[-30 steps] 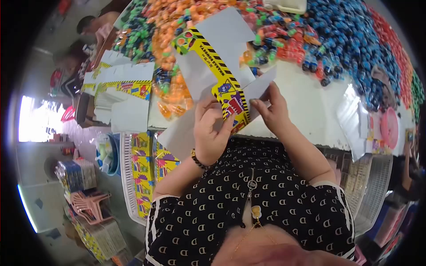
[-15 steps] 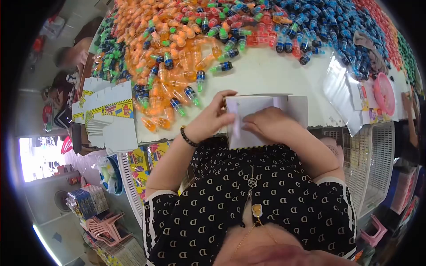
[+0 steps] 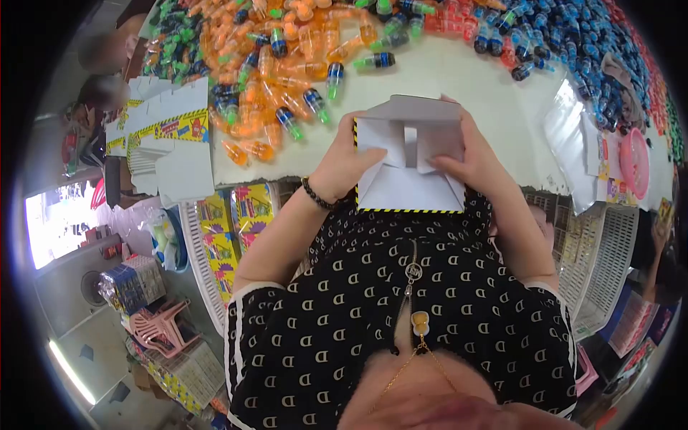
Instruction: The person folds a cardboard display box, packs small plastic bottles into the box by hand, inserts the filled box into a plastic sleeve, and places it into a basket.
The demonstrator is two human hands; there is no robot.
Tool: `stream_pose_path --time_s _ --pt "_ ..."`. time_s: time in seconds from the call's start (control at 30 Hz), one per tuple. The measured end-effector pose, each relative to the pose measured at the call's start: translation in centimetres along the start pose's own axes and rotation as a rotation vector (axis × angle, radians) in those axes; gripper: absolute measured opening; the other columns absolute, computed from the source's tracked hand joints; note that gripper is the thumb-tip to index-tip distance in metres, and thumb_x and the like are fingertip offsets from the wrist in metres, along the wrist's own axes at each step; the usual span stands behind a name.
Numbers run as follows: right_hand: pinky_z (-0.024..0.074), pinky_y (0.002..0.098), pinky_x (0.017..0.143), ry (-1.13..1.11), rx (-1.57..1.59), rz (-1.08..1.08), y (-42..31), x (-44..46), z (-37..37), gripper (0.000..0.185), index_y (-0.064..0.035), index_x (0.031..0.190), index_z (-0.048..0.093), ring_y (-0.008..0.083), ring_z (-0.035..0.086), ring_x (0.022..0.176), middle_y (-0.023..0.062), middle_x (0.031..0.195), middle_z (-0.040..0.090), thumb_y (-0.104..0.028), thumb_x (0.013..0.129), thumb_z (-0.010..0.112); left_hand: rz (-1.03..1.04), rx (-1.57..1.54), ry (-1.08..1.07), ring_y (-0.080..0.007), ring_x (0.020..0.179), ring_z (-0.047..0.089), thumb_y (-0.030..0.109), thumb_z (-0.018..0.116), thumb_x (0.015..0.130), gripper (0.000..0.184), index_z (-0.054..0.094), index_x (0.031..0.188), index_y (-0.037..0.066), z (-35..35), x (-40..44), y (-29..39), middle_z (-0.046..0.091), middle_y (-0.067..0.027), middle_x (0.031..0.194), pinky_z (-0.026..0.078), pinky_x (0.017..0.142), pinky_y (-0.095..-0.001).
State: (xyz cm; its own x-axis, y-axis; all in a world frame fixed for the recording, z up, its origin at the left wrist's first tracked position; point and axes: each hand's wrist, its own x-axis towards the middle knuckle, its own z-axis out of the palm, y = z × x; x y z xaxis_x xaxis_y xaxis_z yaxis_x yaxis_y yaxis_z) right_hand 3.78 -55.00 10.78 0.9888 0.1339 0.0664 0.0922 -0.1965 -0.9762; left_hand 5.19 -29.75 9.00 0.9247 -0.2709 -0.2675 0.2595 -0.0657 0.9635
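Observation:
A small cardboard box (image 3: 412, 190) with a white inside and yellow-and-black striped edges is tilted so its open side faces me. A gap shows between the inner flaps at its far end. My left hand (image 3: 351, 161) grips the left wall, thumb inside and the other fingers hidden behind. On the opposite wall, my right hand (image 3: 476, 158) holds on with its thumb inside the box too. Loose small bottles with orange, green and dark blue parts (image 3: 290, 123) lie on the table beyond my left hand.
The white table (image 3: 502, 93) bears heaps of orange bottles (image 3: 276, 75) and blue bottles (image 3: 609, 93). Flat box blanks (image 3: 183, 161) are stacked at left, and a pink basket (image 3: 634, 165) stands at right. White crates (image 3: 197, 251) flank me below the table edge.
My right hand has come out of the box's middle and moved to its right wall. The box now faces me more squarely, its striped edge visible. The whole view has shifted.

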Motion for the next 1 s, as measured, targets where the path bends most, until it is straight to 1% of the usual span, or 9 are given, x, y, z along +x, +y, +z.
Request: stream_pose_path --time_s 0.07,0.17,0.23,0.33,0.47,0.6,0.87,0.97,1.0 --pt "0.0332 0.0408 0.108 -0.071 -0.130 -0.017 0.2 -0.3 0.1 0.057 -0.0083 0.132 0.053 0.0331 0.043 0.127 0.0161 0.140 0.045 -0.004 0.076 0.064 -0.164 -0.351 -0.125 -0.0214 0.109 0.054 0.013 0.068 0.078 0.070 0.029 0.135 -0.002 0.0 -0.3 1.0 0.054 -0.0146 0.118 0.044 0.094 -0.0323" --pt "0.0325 0.0438 0.109 -0.498 -0.617 -0.600 0.9 -0.1 -1.5 0.071 -0.0158 0.141 0.042 0.0353 0.040 0.128 0.0113 0.144 0.042 -0.011 0.075 0.069 -0.368 -0.445 -0.169 -0.0214 0.110 0.055 0.010 0.066 0.077 0.070 0.030 0.135 -0.001 -1.2 -0.6 2.5 0.054 -0.0152 0.120 0.046 0.094 -0.0333" --pt "0.0324 0.0445 0.109 -0.495 -0.657 -0.564 0.9 -0.2 -0.9 0.074 -0.0180 0.142 0.039 0.0355 0.040 0.128 0.0101 0.145 0.041 -0.013 0.075 0.070 -0.478 -0.495 -0.186 -0.0213 0.110 0.055 0.009 0.065 0.077 0.069 0.030 0.135 -0.001 -1.4 -1.0 2.2 0.053 -0.0155 0.120 0.046 0.093 -0.0338" --pt "0.0323 0.0460 0.108 -0.484 -0.750 -0.509 0.2 -0.3 0.8 0.081 -0.0222 0.145 0.033 0.0358 0.039 0.129 0.0076 0.146 0.039 -0.018 0.074 0.072 -0.096 0.250 -0.169 -0.0193 0.109 0.055 0.005 0.062 0.077 0.068 0.030 0.136 0.002 -0.8 -1.2 1.0 0.052 -0.0149 0.121 0.048 0.090 -0.0317" --pt "0.0305 0.0486 0.109 -0.358 -0.951 -0.134 -1.5 -0.8 3.1 0.076 -0.0206 0.143 0.038 0.0378 0.035 0.132 0.0084 0.150 0.033 -0.023 0.075 0.071 -0.073 0.480 -0.105 -0.0199 0.112 0.053 0.006 0.066 0.077 0.067 0.033 0.135 0.001 -0.3 -0.8 0.5 0.051 -0.0127 0.123 0.045 0.094 -0.0314" --pt "0.0278 0.0496 0.111 -0.305 -0.952 -0.255 -1.8 -0.7 2.5 0.077 -0.0172 0.145 0.034 0.0391 0.032 0.134 0.0112 0.151 0.030 -0.016 0.076 0.069 -0.071 -0.132 -0.165 -0.0170 0.108 0.055 0.001 0.061 0.078 0.066 0.031 0.137 0.002 -1.0 -2.0 1.4 0.052 -0.0147 0.119 0.049 0.087 -0.0267" --pt "0.0282 0.0429 0.110 -0.152 0.046 -0.231 -8.1 -4.3 2.6 0.081 -0.0106 0.151 0.016 0.0293 0.034 0.136 0.0184 0.150 0.029 -0.001 0.081 0.055 0.111 -0.223 -0.311 -0.0222 0.122 0.048 0.007 0.064 0.084 0.074 0.024 0.146 0.005 3.9 -7.4 10.8 0.047 -0.0148 0.134 0.040 0.100 -0.0364" --pt "0.0324 0.0360 0.108 -0.237 0.513 0.213 -4.3 -3.7 1.7 0.082 -0.0103 0.152 0.011 0.0242 0.038 0.133 0.0176 0.150 0.028 0.002 0.081 0.052 0.110 -0.292 -0.361 -0.0244 0.125 0.046 0.011 0.062 0.087 0.067 0.029 0.145 0.008 4.2 -7.1 9.0 0.046 -0.0153 0.137 0.037 0.103 -0.0390" --pt "0.0352 0.0339 0.105 -0.166 0.505 0.217 -1.2 -3.7 1.9 0.080 -0.0094 0.151 0.015 0.0239 0.041 0.129 0.0164 0.147 0.032 0.002 0.082 0.054 0.290 0.275 -0.188 -0.0258 0.127 0.045 0.012 0.060 0.088 0.062 0.033 0.144 0.009 3.4 -6.7 8.5 0.046 -0.0150 0.138 0.036 0.103 -0.0397"
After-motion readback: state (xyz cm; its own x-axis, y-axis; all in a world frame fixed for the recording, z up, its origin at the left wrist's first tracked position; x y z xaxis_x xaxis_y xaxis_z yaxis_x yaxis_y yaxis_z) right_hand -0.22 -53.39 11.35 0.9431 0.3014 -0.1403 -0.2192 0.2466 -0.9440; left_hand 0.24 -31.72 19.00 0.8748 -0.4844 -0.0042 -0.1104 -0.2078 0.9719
